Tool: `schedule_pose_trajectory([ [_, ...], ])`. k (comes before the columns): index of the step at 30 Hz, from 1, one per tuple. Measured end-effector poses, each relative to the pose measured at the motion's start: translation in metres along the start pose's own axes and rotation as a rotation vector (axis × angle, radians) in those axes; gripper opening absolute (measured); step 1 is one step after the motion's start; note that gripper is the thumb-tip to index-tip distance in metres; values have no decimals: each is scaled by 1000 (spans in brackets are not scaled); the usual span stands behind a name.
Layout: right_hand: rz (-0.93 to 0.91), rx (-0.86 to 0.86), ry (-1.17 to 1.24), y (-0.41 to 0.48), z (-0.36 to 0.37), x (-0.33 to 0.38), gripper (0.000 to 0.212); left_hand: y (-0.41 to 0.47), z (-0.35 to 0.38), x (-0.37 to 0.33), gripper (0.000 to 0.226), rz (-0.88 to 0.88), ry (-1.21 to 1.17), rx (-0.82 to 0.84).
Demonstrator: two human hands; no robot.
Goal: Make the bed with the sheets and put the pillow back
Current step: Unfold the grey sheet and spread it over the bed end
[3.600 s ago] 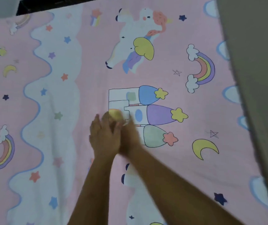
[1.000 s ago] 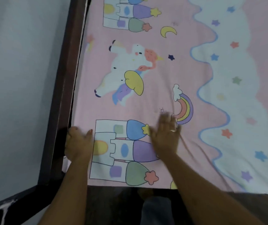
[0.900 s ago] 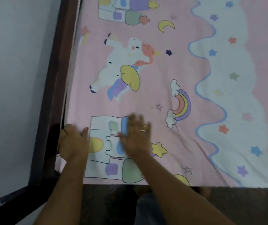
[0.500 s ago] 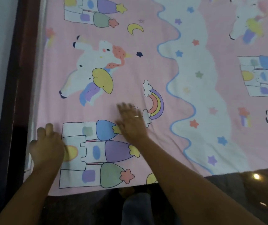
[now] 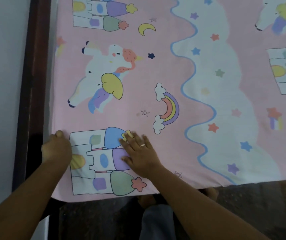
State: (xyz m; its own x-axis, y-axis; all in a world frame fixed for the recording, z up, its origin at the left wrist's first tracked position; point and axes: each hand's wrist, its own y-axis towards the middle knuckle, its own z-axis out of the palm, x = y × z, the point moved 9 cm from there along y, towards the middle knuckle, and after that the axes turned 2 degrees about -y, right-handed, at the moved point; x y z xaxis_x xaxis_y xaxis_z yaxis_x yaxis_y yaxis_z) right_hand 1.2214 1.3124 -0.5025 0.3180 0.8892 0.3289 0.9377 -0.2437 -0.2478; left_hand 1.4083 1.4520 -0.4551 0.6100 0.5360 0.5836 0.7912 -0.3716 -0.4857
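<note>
A pink sheet (image 5: 138, 101) printed with unicorns, castles and rainbows lies flat across the bed, and its near hem hangs just over the front edge. My left hand (image 5: 56, 149) is at the sheet's left edge by the near corner. Its fingers curl down out of sight between sheet and frame, gripping the cloth, with the thumb on top. My right hand (image 5: 138, 153), wearing a ring, rests flat with its fingers spread on the castle print. No pillow is in view.
A dark wooden bed frame (image 5: 33, 84) runs along the left side, right against a pale wall (image 5: 0, 84). Dark floor (image 5: 251, 210) shows below the sheet's hem. My leg and foot (image 5: 156, 220) stand close to the bed's front edge.
My right hand has slid from beside the rainbow back down-left onto the castle print. My left hand's fingers, earlier lying on the sheet, now curl over its left edge.
</note>
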Motion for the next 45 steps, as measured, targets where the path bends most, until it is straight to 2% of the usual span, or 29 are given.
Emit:
schedule_pose_trajectory([
  [4, -209, 39, -19, 2, 3, 7, 60, -14, 11, 13, 33, -92, -243, 107],
  [8, -57, -34, -44, 1, -1, -11, 60, -39, 37, 6, 42, -142, -243, 204],
  [11, 13, -31, -2, -13, 12, 35, 63, -52, 47, -10, 35, -38, -131, 303],
  [13, -101, 11, -1, -23, 25, 85, 62, -65, 36, -22, 36, 48, -51, 363],
  [15, -322, 59, 20, -33, 26, 129, 60, -72, 16, -32, 35, 82, -85, 345],
  [17, -598, 105, 127, -34, 13, 153, 51, -64, -8, -35, 31, 75, -267, 203],
  [18, -663, 133, 185, -30, 4, 152, 45, -59, -19, -33, 28, 58, -405, 89],
  [19, -628, 142, 227, -17, -3, 138, 41, -56, -31, -31, 26, 52, -550, -32],
  [20, -507, 93, 253, 0, -10, 109, 41, -53, -41, -30, 28, 74, -689, -164],
  [22, -198, -103, 178, 30, -25, 29, 51, -48, -36, -33, 36, 150, -884, -331],
  [24, 40, -145, 16, 37, -32, -52, 59, -45, -8, -35, 45, 162, -891, -308],
  [26, 154, -112, -78, 30, -35, -102, 62, -46, 29, -31, 55, 79, -863, -209],
  [28, 218, -98, -97, 24, -39, -112, 63, -50, 51, -18, 62, -31, -885, -192],
  [30, 228, -84, -112, 21, -30, -90, 64, -55, 61, -9, 63, -178, -932, -145],
  [35, -35, -20, -23, 14, 5, 25, 62, -67, 44, -17, 62, -461, -1021, -39],
  [37, -215, 48, 2, 3, 13, 73, 63, -70, 33, -22, 64, -484, -990, -7],
  [40, -506, 263, 19, -29, 34, 123, 57, -85, 10, -25, 68, -443, -903, -30],
  [42, -529, 331, 70, -47, 27, 128, 58, -103, -4, -22, 69, -441, -897, -19],
  [45, -525, 264, -26, -53, -22, 102, 59, -129, -27, -17, 67, -453, -947, 7],
])
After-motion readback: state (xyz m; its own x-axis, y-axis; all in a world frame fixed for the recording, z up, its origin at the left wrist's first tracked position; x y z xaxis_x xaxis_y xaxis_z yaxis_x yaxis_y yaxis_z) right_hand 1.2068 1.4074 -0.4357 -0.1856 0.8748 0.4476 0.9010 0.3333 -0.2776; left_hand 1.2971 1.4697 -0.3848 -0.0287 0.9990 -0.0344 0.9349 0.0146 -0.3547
